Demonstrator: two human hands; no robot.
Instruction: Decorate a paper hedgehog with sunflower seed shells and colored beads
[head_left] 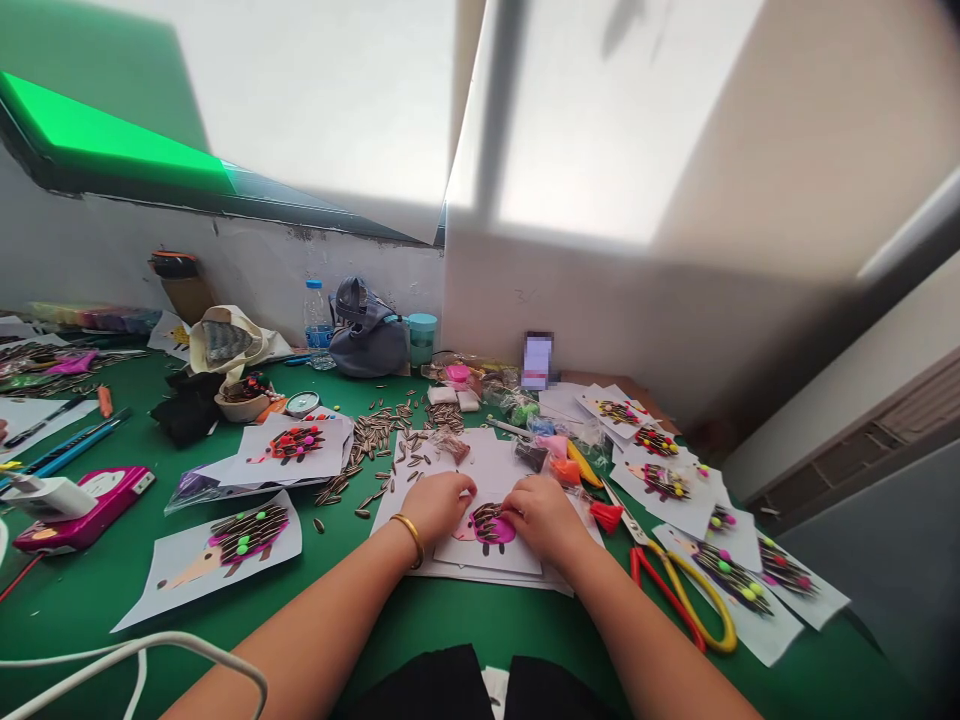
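A white card with a pink clay hedgehog [496, 528] lies on white sheets in front of me, with several striped seeds standing on the hedgehog's back. My left hand [441, 508] rests at the card's upper left, fingers curled together; whatever its fingertips hold is too small to make out. At the right edge of the pink clay, my right hand [541, 512] has its fingers pinched by the seeds, and their tips are partly hidden. A pile of loose seeds [375, 435] spreads behind and left of my left hand.
Red-and-yellow scissors [679, 585] lie right of my right arm, beside finished hedgehog cards [667, 480]. More cards [225, 545], a pink power strip [94, 510] and a white cable [187, 640] are at left. Bags of coloured clay [559, 450], a phone [537, 360] and a bottle [318, 325] stand behind.
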